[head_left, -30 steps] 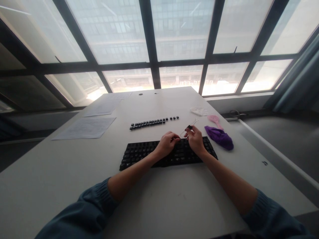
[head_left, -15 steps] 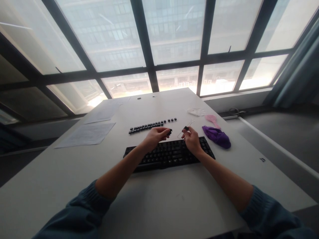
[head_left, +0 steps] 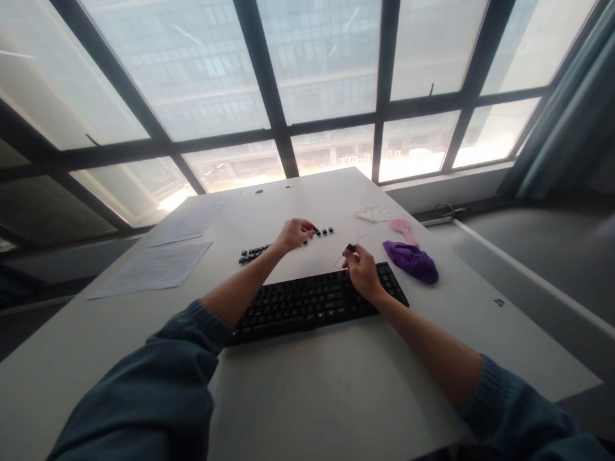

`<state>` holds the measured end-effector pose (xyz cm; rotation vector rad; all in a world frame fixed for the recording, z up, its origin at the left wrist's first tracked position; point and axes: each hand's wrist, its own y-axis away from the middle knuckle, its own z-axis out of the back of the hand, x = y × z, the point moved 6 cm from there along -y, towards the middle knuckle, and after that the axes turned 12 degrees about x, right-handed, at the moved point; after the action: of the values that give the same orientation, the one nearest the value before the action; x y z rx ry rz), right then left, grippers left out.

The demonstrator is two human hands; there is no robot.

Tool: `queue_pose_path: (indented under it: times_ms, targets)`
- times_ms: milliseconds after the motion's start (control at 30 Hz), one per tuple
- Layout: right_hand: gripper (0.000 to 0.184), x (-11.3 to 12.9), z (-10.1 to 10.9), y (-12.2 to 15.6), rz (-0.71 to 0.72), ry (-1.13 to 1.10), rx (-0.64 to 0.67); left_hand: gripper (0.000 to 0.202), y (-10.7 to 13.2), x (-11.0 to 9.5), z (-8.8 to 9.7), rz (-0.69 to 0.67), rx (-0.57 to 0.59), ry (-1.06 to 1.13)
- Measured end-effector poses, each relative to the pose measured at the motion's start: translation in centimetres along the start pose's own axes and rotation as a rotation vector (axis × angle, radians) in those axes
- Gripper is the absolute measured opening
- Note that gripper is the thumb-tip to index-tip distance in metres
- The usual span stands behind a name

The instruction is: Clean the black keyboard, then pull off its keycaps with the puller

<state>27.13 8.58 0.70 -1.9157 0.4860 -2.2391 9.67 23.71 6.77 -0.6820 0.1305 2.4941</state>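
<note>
My left hand (head_left: 292,234) reaches over a row of loose black keycaps (head_left: 254,251) behind the keyboard. Its thumb and fingers are pinched together at a small black keycap (head_left: 316,230), level with the row's right end. My right hand (head_left: 364,272) is closed around the black handle of a wire keycap puller (head_left: 350,248), whose thin wire loops stick out at both ends. Below the hands lies a black keyboard (head_left: 307,301), its right part partly covered by my right hand. My left forearm hides some of the loose keycaps and the keyboard's upper left corner.
To the right on the white table (head_left: 298,397) lie a purple cloth pouch (head_left: 410,261), a pink hairbrush (head_left: 400,225) and a clear plastic bag (head_left: 372,214). Paper sheets (head_left: 154,269) lie at the left. Large windows stand beyond the table's far edge.
My left hand has moved forward from above the keyboard to the right end of the keycap row, carrying a keycap. My right hand keeps its hold on the puller. The view has shifted slightly.
</note>
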Motion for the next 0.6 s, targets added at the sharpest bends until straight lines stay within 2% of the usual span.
queue_pose_path:
  times_ms: [133, 333, 600]
  targets:
    - [0.025, 0.1, 0.0, 0.1, 0.0, 0.017, 0.006, 0.022, -1.8, 0.6, -1.2, -0.003, 0.021, -0.241]
    - [0.025, 0.1, -0.1, 0.1, -0.001, 0.035, 0.018, 0.02, -2.1, 1.5, -2.7, 0.016, 0.066, -0.336]
    - [0.024, 0.3, -0.1, 0.3, 0.0, 0.041, 0.019, 0.02, -2.3, 1.9, -3.5, 0.013, 0.065, -0.452]
